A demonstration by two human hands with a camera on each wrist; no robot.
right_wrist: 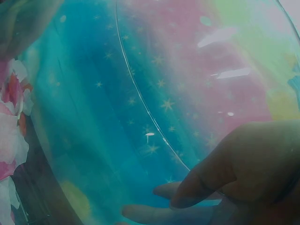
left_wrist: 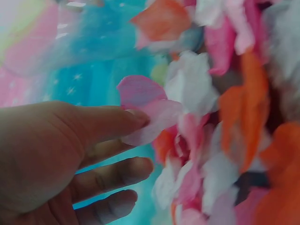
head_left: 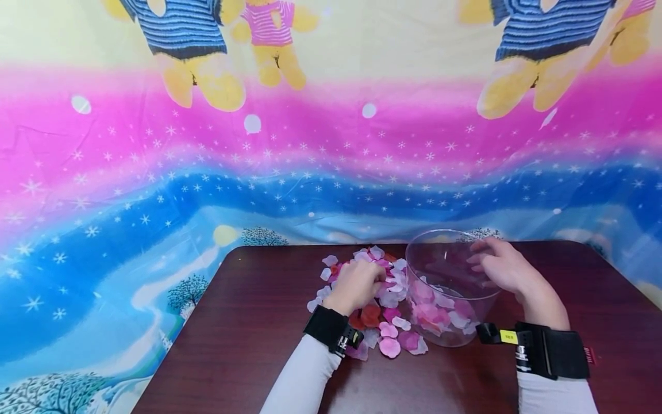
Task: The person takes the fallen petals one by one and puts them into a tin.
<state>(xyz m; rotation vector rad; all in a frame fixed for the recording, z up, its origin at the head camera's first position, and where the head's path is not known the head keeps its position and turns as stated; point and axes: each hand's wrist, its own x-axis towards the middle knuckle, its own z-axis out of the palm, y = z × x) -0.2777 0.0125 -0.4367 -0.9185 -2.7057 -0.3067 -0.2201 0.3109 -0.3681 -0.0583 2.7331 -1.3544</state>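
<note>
Between the thumb and fingers of my left hand [head_left: 358,283] are artificial flower petals, a pink one [left_wrist: 140,90] and a paler one [left_wrist: 161,123] in the left wrist view. This hand is over a loose heap of pink, white and orange petals [head_left: 393,282] on the table. To its right stands a round clear plastic tub [head_left: 450,270], upright, with pink and white petals [head_left: 431,316] in its bottom. My right hand [head_left: 504,267] holds the tub's right rim; in the right wrist view its thumb [right_wrist: 201,180] meets the rim line.
The dark reddish-brown table [head_left: 248,322] has rounded far corners. Behind it hangs a printed cloth [head_left: 331,144] with snowflakes and bears. Black straps with small cameras circle both wrists. Several petals [head_left: 390,346] lie scattered in front of the heap, near the tub.
</note>
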